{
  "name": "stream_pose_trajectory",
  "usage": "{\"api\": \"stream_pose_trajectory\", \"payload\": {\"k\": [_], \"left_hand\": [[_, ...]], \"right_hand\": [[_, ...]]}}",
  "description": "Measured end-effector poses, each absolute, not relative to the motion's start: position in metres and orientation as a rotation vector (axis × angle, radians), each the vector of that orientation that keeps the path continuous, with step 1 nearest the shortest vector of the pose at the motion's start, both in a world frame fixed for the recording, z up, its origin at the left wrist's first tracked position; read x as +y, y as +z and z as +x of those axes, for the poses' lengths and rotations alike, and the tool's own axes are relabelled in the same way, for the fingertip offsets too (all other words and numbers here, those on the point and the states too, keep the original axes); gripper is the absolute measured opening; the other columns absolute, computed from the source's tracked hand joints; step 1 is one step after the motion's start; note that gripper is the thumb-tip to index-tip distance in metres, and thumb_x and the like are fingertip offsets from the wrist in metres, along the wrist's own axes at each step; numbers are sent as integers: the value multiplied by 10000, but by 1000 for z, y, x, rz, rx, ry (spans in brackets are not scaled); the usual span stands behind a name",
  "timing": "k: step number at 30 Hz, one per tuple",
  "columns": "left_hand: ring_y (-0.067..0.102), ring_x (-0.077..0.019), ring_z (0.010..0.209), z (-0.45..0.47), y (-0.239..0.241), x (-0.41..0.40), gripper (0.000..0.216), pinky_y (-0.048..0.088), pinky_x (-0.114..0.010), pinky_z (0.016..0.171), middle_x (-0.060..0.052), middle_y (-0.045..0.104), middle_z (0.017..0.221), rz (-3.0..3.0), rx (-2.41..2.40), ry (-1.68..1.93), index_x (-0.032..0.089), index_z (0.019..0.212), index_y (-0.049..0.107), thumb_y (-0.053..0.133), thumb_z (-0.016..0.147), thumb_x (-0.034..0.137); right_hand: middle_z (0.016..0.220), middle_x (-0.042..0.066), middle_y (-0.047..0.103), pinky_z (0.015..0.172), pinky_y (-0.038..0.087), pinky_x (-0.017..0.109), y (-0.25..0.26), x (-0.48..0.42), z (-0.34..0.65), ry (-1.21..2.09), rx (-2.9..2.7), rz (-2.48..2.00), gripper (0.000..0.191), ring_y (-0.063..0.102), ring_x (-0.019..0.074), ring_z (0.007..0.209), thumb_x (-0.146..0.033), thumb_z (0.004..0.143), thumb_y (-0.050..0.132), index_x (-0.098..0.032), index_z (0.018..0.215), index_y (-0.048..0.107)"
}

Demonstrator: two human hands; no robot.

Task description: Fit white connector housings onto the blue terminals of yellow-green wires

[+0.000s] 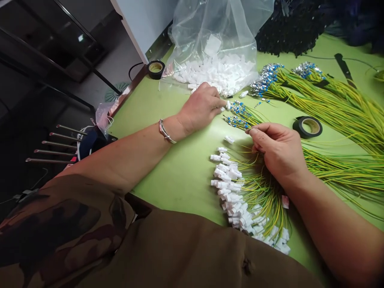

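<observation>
My left hand (201, 107) reaches over the green table, fingers curled, with its fingertips closed on a small white connector housing (223, 109) by the pile. My right hand (277, 150) pinches a yellow-green wire between thumb and forefinger; the wire's end is mostly hidden by the fingers. Just beyond it lies a bundle of wires with blue and silver terminals (238, 121). Below, many wires end in white connector housings (232, 188), fanned out toward my body. One more white housing (229, 139) lies between that fan and the terminal bundle.
A clear plastic bag (210, 52) spills loose white housings at the back. Larger terminal-tipped wire bundles (318, 96) stretch across the right. Black tape rolls stand at the right (307, 127) and back left (156, 69). Metal rods (55, 152) stick out beyond the table's left edge.
</observation>
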State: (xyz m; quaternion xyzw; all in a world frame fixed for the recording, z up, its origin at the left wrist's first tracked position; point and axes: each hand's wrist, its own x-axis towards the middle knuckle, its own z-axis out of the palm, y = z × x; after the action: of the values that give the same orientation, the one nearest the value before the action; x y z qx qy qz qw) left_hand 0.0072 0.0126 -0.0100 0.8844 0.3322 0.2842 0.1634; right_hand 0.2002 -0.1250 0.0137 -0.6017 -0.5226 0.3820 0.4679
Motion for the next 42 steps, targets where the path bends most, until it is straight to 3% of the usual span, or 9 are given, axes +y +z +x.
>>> {"api": "stream_pose_trajectory", "payload": {"k": [6,11,14,21,42], "left_hand": [[542,-201,922,8,0,6,122,389,-422,904,-46,636,866,2498,1035,836,159,874,687,612,814,234],[554,-136,746,20,12,-19,56,486,-337,747,0,677,811,1986,944,988,234,805,669,635,784,195],[606,-135,771,27,18,-36,70,509,-313,739,-17,685,823,1717,904,845,170,821,681,670,752,176],[618,-104,624,29,22,-50,161,515,-255,609,-37,672,743,1451,859,694,95,871,675,717,722,142],[641,-128,718,28,15,-47,117,552,-271,642,-11,688,772,1560,865,748,140,831,703,694,715,123]], "right_hand": [[538,-23,559,411,359,222,16,-124,196,876,-1301,-1509,138,452,75,427,-306,778,671,-177,734,694],[486,-44,524,369,296,209,18,-125,192,692,-1274,-1588,124,423,67,384,-256,764,664,-160,686,678],[489,-43,519,399,297,218,20,-126,191,564,-1331,-1659,107,414,66,404,-215,749,654,-155,662,672],[471,-42,493,442,304,226,21,-124,190,415,-1432,-1726,119,384,67,426,-193,740,618,-144,640,661],[462,-40,464,450,309,257,21,-125,191,378,-1506,-1733,139,349,86,426,-208,745,619,-176,610,624]]}}
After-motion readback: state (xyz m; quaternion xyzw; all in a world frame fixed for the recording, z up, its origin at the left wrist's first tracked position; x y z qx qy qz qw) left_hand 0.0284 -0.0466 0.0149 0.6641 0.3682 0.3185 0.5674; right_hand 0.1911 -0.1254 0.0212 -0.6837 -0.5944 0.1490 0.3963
